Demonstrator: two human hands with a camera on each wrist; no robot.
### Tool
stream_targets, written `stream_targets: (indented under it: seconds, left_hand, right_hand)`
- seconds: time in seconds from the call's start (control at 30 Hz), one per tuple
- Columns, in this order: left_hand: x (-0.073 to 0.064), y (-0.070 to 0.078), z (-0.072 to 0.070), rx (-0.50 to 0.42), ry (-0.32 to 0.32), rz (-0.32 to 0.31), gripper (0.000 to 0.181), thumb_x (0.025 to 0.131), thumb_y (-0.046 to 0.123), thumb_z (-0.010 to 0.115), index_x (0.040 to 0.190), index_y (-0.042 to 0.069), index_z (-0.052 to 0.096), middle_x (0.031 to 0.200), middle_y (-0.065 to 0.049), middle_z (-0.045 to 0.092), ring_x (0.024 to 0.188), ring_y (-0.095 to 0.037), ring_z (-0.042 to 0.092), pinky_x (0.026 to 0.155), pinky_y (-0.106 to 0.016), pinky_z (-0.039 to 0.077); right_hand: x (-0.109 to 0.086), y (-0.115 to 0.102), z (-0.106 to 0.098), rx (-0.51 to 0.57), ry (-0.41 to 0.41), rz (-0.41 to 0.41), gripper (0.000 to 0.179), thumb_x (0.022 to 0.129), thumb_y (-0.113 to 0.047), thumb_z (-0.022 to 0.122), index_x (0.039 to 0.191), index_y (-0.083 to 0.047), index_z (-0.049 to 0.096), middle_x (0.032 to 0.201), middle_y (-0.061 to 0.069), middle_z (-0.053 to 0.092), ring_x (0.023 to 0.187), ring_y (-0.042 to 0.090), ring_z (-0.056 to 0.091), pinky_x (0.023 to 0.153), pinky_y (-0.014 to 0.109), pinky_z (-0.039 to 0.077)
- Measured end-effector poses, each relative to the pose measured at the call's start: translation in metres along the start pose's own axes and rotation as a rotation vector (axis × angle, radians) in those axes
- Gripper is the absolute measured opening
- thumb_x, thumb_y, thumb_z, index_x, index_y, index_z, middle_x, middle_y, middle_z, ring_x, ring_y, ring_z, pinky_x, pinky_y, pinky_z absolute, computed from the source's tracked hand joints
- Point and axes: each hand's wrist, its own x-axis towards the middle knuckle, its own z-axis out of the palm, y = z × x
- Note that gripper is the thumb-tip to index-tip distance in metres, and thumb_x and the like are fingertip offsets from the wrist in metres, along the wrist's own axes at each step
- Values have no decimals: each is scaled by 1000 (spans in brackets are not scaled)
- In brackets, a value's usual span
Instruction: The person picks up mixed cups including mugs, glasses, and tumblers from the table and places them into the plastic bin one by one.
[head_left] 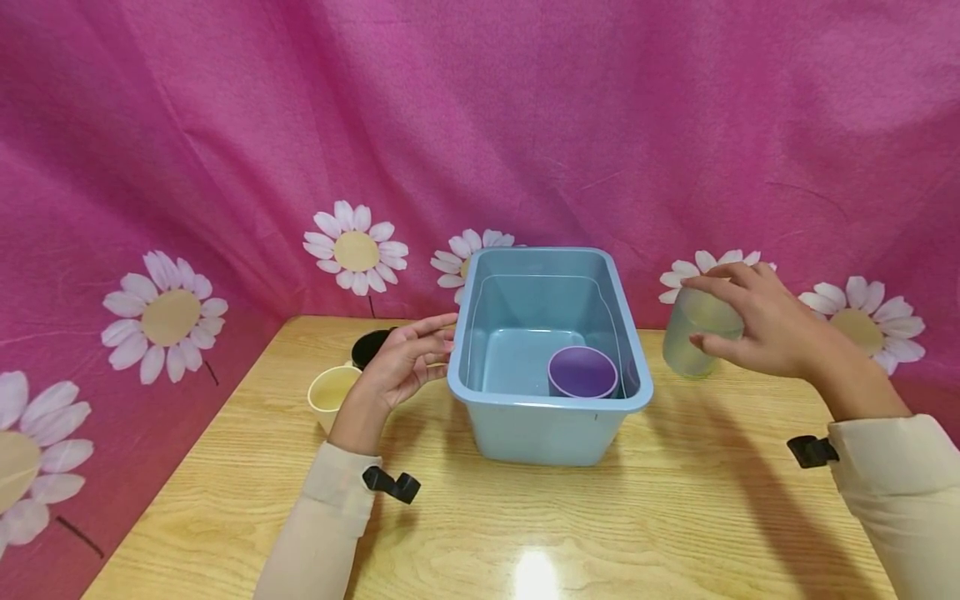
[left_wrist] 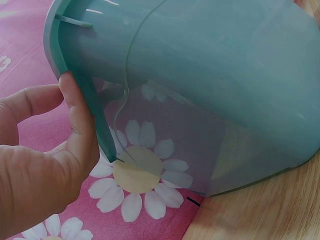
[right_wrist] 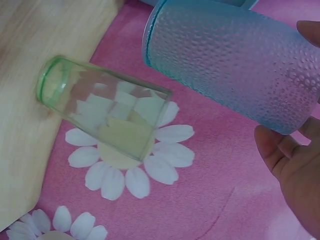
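Note:
My right hand (head_left: 765, 321) grips a translucent bluish tumbler (right_wrist: 225, 60) with a bumpy surface, thumb and fingers around one end. Beside it in the right wrist view stands a clear green-tinted glass (right_wrist: 105, 107); in the head view the two overlap, right of the bin. With fingers loosely extended, my left hand (head_left: 405, 362) touches the left rim of a blue-grey plastic bin (head_left: 551, 433). Inside the bin, near its front right corner, sits a purple cup (head_left: 582, 372).
Left of the bin, partly behind my left hand and wrist, are a pale yellow cup (head_left: 330, 392) and a black cup (head_left: 367, 348). A pink cloth (head_left: 480, 125) with daisies hangs behind the wooden table (head_left: 465, 525).

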Motion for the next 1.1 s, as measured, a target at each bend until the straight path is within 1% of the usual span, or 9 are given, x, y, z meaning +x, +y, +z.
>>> stream_targets:
  seconds: [0.17, 0.3, 0.53, 0.63, 0.9, 1.1]
  left_hand:
    - [0, 0, 0, -2, 0, 0, 52, 99, -6, 53, 150, -4, 45, 111, -9, 68, 82, -17, 71, 77, -31, 61]
    - [0, 0, 0, -3, -1, -1, 52, 99, -6, 53, 150, -4, 44, 110, -8, 68, 81, -17, 71, 77, -30, 61]
    - [-1, 1, 2, -10, -1, -2, 52, 98, -6, 53, 150, -4, 45, 107, -7, 69, 80, -17, 71, 75, -29, 61]
    - [-1, 0, 1, -10, -4, -2, 53, 98, -5, 53, 150, -4, 44, 108, -7, 68, 80, -17, 71, 75, -29, 61]
    - [0, -2, 0, -10, -4, 1, 53, 98, -6, 53, 150, -4, 43, 107, -7, 69, 79, -17, 71, 75, -30, 61]
    - [0, -1, 1, -18, -10, 6, 55, 98, -6, 53, 151, -5, 42, 104, -7, 69, 77, -15, 70, 73, -29, 61]
  right_hand:
    - [7, -3, -7, -9, 13, -2, 68, 75, -24, 81, 139, -11, 61, 127, 20, 55, 107, 43, 45, 80, 57, 41]
    - [13, -5, -12, -23, 19, -2, 68, 75, -25, 81, 139, -13, 61, 130, 22, 55, 108, 43, 46, 77, 57, 42]
    - [25, -5, -18, -3, 69, -63, 67, 71, -24, 80, 134, -8, 63, 127, 23, 57, 103, 42, 46, 77, 50, 34]
    - [29, -6, -20, 0, 82, -78, 68, 71, -24, 80, 134, -8, 63, 126, 24, 57, 103, 42, 46, 78, 50, 33]
    - [40, -12, -29, -10, 70, -51, 69, 74, -25, 81, 139, -12, 61, 129, 22, 56, 105, 41, 45, 75, 48, 35]
    - [49, -19, -34, -7, 74, -51, 67, 76, -25, 80, 139, -12, 61, 129, 21, 56, 107, 41, 44, 78, 47, 35]
